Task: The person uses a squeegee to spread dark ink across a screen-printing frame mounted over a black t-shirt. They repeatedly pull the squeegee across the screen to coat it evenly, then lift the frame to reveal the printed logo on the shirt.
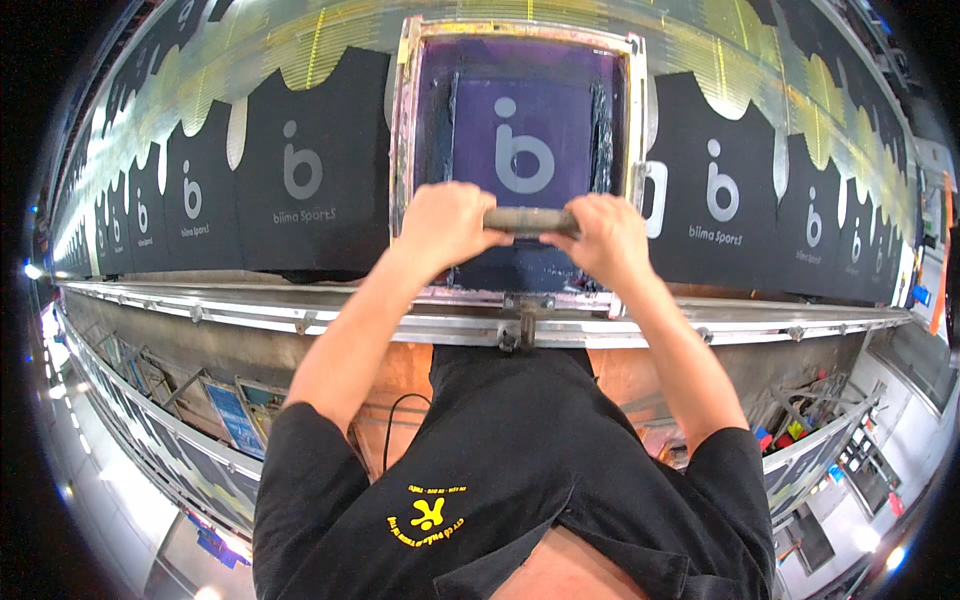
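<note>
Both my hands grip the ends of a squeegee (528, 221) with a worn, rounded handle. It lies crosswise over the near half of a screen printing frame (407, 130). My left hand (447, 225) is wrapped round the left end, and my right hand (608, 238) round the right end. Beyond the handle, the purple mesh (570, 120) shows a pale rounded emblem, with dark ink smears along both sides. The squeegee's blade is hidden beneath the handle and my hands. Black fabric pieces (345, 110) with pale grey prints lie flat on either side of the frame.
A metal rail (400, 318) with small clamps runs along the table's near edge, between my body and the frame. More black printed fabric pieces (735, 150) stretch away to the right on the long table. Behind me on the left stands another long table (180, 425).
</note>
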{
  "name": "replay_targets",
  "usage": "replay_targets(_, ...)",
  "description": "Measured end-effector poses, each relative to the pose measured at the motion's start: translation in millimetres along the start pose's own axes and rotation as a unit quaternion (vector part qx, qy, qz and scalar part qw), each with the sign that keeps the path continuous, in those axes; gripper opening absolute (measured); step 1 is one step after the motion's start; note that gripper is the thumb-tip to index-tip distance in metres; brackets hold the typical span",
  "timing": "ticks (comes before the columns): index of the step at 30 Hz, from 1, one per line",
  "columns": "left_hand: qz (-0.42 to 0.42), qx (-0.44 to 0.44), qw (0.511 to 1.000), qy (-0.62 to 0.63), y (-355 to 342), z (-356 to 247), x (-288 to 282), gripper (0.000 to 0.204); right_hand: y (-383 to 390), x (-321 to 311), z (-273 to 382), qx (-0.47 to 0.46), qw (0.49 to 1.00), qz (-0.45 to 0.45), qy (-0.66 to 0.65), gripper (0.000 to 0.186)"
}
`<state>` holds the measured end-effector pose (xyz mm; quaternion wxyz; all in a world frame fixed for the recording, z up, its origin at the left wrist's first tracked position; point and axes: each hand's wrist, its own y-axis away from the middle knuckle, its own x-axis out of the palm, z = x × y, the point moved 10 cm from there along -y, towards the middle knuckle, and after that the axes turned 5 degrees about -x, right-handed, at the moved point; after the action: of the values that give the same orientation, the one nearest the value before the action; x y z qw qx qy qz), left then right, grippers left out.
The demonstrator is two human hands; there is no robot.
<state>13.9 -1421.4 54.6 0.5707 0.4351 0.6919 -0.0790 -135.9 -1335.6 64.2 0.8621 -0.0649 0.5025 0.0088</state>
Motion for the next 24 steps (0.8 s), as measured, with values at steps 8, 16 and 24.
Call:
replay_targets(8,-0.129,0.048,0.987,-0.077,-145,16,-120,0.045,-147,-66,-82,0.018,0.994,-0.078,0.078,0.045)
replay_targets(16,-0.157,0.04,0.981,-0.104,-172,46,-93,0.045,-75,-5,-39,0.025,0.994,-0.105,0.003,0.048)
replay_targets(24,-0.17,0.05,0.979,-0.1,-169,43,-105,0.041,-57,89,-12,-0.007,0.997,0.033,0.068,0.056)
